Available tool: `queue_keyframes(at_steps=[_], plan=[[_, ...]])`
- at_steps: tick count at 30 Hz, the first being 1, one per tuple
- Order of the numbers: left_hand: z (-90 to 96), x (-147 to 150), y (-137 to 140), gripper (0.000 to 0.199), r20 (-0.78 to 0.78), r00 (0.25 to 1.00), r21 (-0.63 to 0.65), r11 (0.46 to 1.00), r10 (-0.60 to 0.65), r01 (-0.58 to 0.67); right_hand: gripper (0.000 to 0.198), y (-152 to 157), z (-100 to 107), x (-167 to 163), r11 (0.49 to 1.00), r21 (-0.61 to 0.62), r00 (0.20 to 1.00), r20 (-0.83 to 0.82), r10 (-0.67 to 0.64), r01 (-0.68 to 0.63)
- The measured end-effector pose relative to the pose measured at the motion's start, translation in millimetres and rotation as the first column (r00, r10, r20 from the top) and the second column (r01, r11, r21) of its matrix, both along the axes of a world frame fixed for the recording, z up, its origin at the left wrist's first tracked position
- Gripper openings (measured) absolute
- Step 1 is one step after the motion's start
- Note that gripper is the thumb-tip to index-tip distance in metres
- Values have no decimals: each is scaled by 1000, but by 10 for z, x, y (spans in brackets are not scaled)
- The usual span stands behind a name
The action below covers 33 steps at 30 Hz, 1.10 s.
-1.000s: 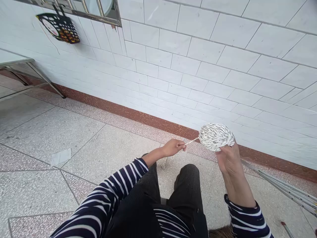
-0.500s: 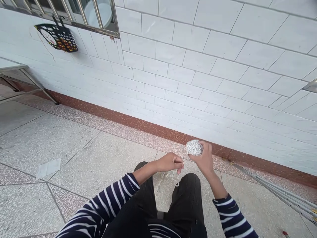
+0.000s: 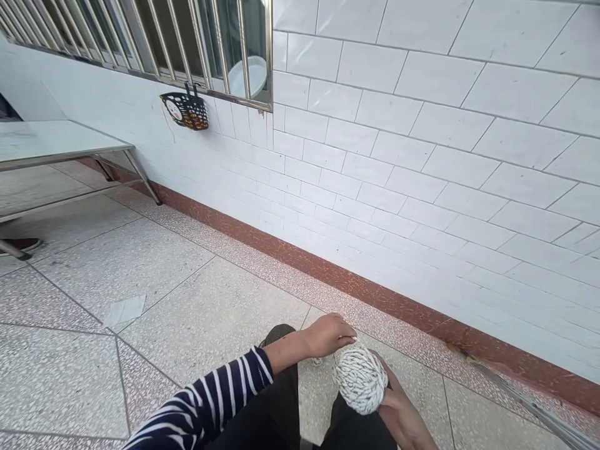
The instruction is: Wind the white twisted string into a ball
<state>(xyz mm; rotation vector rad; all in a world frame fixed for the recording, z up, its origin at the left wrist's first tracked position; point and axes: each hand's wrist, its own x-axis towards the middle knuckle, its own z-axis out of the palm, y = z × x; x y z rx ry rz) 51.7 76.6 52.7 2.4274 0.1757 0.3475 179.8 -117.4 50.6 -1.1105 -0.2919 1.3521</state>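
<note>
A ball of white cord flecked with dark strands (image 3: 360, 380) sits above my right knee. My right hand (image 3: 398, 400) grips it from the right, with part of the fingers hidden behind it. At the ball's upper left, my left hand (image 3: 329, 335) has its thumb and fingertips pinched together at the cord, close against the ball. Some loose cord (image 3: 317, 361) shows below the left hand, between my knees.
A white tiled wall (image 3: 375, 169) rises in front. A metal-framed table (image 3: 70, 140) stands at left, with a shoe (image 3: 21, 245) under it. A black basket (image 3: 186, 111) hangs from the window bars. Paper (image 3: 125, 310) lies on the floor; metal poles (image 3: 529, 403) lie at right.
The view has swung left and up. My right hand has brought the cord ball down and nearer to me, turning it, and my left hand now meets it at its upper left.
</note>
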Motion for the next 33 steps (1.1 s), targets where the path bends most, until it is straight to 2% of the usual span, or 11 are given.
queue_keyframes(at_steps=[3,7,11,14,18,19,20,23,25,30,33], plan=[[-166,-53,-40,33,-23,997,-352,933,79,-82,75,3,198,-51,998,59,1000,2,-19,19],[-335,-99,-143,50,-23,991,-691,714,134,-113,86,28,378,-109,993,114,999,33,24,-27],[-267,-152,-220,50,7,992,-843,535,125,-61,71,28,378,-96,995,99,997,-72,16,-9],[-106,-190,-175,45,37,985,-894,447,170,-43,57,52,408,-42,989,91,985,-132,-108,120],[3,-201,-14,47,100,967,-965,259,235,37,47,80,481,18,968,64,956,-184,-229,244],[-8,-201,26,48,96,965,-965,259,244,30,48,70,484,23,964,42,950,-187,-250,262],[-34,-201,64,48,76,963,-953,303,258,-6,49,52,476,24,961,18,946,-183,-267,275],[-159,-202,166,40,-8,935,-773,590,354,-231,55,-26,403,14,953,-42,943,-144,-302,299],[-235,-200,225,35,-38,912,-595,724,409,-350,56,-68,343,2,950,-59,942,-127,-311,305],[-242,-192,319,34,-86,893,-389,811,441,-438,66,-78,364,9,953,-81,954,-39,-297,293],[-206,-225,373,30,-169,866,-155,855,470,-494,65,-97,516,68,948,-106,953,63,-296,301]])
